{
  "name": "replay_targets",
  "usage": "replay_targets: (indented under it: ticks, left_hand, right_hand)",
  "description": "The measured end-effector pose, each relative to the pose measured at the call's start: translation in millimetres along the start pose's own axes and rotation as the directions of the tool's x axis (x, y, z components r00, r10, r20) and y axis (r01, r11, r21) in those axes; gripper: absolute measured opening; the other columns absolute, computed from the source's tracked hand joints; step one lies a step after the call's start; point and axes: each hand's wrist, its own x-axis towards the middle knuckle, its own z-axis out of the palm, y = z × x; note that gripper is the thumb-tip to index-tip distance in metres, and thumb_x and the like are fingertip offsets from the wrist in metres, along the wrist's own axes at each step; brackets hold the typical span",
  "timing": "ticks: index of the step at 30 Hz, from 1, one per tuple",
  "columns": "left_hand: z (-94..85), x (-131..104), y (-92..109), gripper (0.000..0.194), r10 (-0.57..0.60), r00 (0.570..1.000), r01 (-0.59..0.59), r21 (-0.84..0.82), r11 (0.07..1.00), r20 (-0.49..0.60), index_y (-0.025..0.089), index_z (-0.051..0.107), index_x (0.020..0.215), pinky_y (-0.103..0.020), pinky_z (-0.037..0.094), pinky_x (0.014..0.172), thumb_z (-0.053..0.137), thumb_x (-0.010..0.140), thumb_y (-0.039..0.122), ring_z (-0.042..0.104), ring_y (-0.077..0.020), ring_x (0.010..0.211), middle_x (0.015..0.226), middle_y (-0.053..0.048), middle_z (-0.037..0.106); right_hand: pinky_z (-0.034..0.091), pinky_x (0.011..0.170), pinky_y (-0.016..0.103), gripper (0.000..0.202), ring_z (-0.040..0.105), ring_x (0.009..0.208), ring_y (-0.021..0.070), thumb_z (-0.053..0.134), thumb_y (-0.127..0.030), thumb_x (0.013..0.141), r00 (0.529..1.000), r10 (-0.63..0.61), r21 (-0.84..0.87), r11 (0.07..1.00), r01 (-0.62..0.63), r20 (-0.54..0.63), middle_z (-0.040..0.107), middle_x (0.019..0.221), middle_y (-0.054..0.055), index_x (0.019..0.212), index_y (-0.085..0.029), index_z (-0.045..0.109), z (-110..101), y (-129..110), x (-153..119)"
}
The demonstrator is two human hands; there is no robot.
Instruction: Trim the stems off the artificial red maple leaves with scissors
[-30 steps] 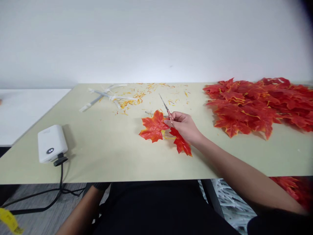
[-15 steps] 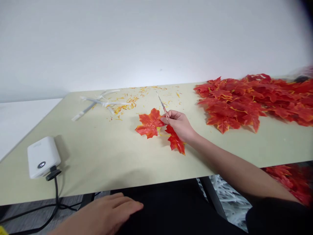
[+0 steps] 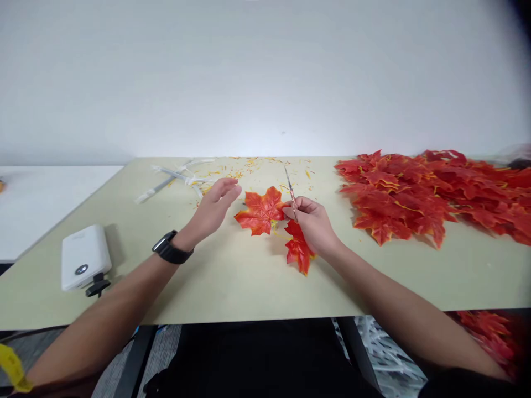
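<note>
My right hand (image 3: 312,223) is closed over the middle of the table around a slim pair of scissors (image 3: 289,185), whose blades point up and away. Against its fingertips lies a red-orange artificial maple leaf (image 3: 262,211). A second maple leaf (image 3: 298,249) hangs below the same hand, and a yellow stem shows between the two. Whether the fingers also grip the leaves I cannot tell. My left hand (image 3: 215,207), wearing a black watch (image 3: 172,249), hovers left of the first leaf. Its fingers are apart and it holds nothing.
A large heap of red maple leaves (image 3: 406,193) covers the table's right side. White plastic strips (image 3: 182,177) and yellow clippings (image 3: 249,166) lie toward the back. A white power bank (image 3: 86,257) with a black plug stands at left. More leaves (image 3: 489,331) show below the table edge.
My left hand has risen from below the front edge to above the table, near the leaf. My right hand keeps the scissors in about the same spot. The view has shifted slightly.
</note>
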Motion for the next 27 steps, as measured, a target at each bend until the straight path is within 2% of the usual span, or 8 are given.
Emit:
replay_targets:
  ticks: [1, 4, 7, 10, 14, 18, 22, 27]
  left_hand:
    - [-0.2, 1.4, -7.3, 0.04, -0.047, 0.998, 0.052, -0.121, 0.991, 0.037, 0.023, 0.063, 0.123, -0.039, 0.051, 0.092, 0.058, 0.098, 0.054, 0.064, -0.0241, 0.111, 0.126, -0.009, 0.069]
    - [4.1, -6.0, -22.5, 0.046, -0.083, 0.976, 0.161, -0.403, 0.901, 0.203, 0.021, 0.063, 0.123, -0.037, 0.053, 0.087, 0.068, 0.093, 0.055, 0.067, -0.0208, 0.098, 0.116, -0.009, 0.07]
    - [13.2, -18.5, -26.3, 0.044, -0.135, 0.929, 0.313, -0.537, 0.783, 0.344, 0.021, 0.067, 0.118, -0.037, 0.055, 0.09, 0.083, 0.084, 0.045, 0.07, -0.0196, 0.094, 0.109, -0.006, 0.071]
    - [23.0, -25.4, -23.5, 0.029, -0.147, 0.919, 0.36, -0.627, 0.691, 0.366, 0.02, 0.074, 0.105, -0.035, 0.054, 0.096, 0.084, 0.084, 0.037, 0.07, -0.0175, 0.098, 0.11, -0.005, 0.073]
    - [35.0, -28.2, -21.1, 0.025, -0.158, 0.932, 0.347, -0.675, 0.651, 0.327, 0.018, 0.078, 0.099, -0.034, 0.053, 0.101, 0.084, 0.083, 0.037, 0.067, -0.0193, 0.108, 0.111, -0.007, 0.075]
    - [41.7, -30.4, -21.6, 0.028, -0.239, 0.952, 0.305, -0.641, 0.704, 0.191, 0.016, 0.077, 0.092, -0.032, 0.054, 0.088, 0.085, 0.08, 0.04, 0.065, -0.0172, 0.092, 0.094, -0.006, 0.073]
    - [39.6, -29.8, -21.0, 0.027, -0.237, 0.968, 0.239, -0.608, 0.757, 0.085, 0.016, 0.07, 0.081, -0.027, 0.047, 0.071, 0.082, 0.08, 0.04, 0.056, -0.0121, 0.074, 0.078, -0.001, 0.064]
    - [37.1, -25.6, -25.2, 0.024, -0.275, 0.961, 0.213, -0.553, 0.805, -0.029, 0.016, 0.066, 0.077, -0.025, 0.039, 0.063, 0.079, 0.08, 0.037, 0.049, -0.0105, 0.065, 0.073, 0.0, 0.061]
  right_hand:
    - [0.043, 0.063, 0.026, 0.03, 0.054, 0.067, 0.0121, 0.083, -0.029, 0.073, 1.0, -0.011, 0.016, 1.0, 0.011, -0.021, 0.062, 0.073, -0.001, 0.068, -0.02, 0.054, -0.1, 0.1, 0.8]
    - [0.041, 0.061, 0.025, 0.033, 0.053, 0.064, 0.0117, 0.083, -0.026, 0.072, 0.997, -0.013, 0.064, 0.998, 0.018, -0.081, 0.056, 0.066, -0.003, 0.066, -0.02, 0.051, -0.3, -0.1, 3.2]
    - [0.04, 0.062, 0.025, 0.034, 0.054, 0.064, 0.0117, 0.085, -0.026, 0.071, 0.994, 0.008, 0.07, 0.998, 0.0, -0.108, 0.057, 0.065, -0.003, 0.065, -0.02, 0.052, -0.8, 0.5, 4.4]
    - [0.043, 0.065, 0.026, 0.037, 0.056, 0.066, 0.0115, 0.088, -0.029, 0.069, 0.995, 0.019, 0.064, 0.998, -0.013, -0.098, 0.059, 0.068, -0.003, 0.065, -0.019, 0.053, 0.0, 2.2, 3.8]
    - [0.049, 0.068, 0.028, 0.042, 0.059, 0.068, 0.0131, 0.091, -0.036, 0.066, 0.996, 0.067, 0.028, 0.997, -0.065, -0.064, 0.058, 0.069, -0.003, 0.067, -0.02, 0.052, 4.1, 5.0, 0.6]
    - [0.053, 0.069, 0.031, 0.042, 0.059, 0.068, 0.0135, 0.09, -0.041, 0.067, 0.994, 0.098, -0.065, 0.993, -0.095, 0.043, 0.062, 0.074, -0.001, 0.068, -0.021, 0.053, 6.4, 7.5, -3.3]
    - [0.05, 0.065, 0.029, 0.041, 0.056, 0.065, 0.0125, 0.088, -0.04, 0.071, 0.982, 0.121, -0.152, 0.984, -0.098, 0.148, 0.06, 0.071, -0.001, 0.068, -0.02, 0.051, 5.9, 8.3, -5.2]
    - [0.046, 0.064, 0.028, 0.046, 0.054, 0.07, 0.0139, 0.085, -0.044, 0.075, 0.987, 0.065, -0.204, 0.978, -0.034, 0.149, 0.059, 0.071, 0.0, 0.067, -0.02, 0.047, 4.6, 7.5, -3.6]
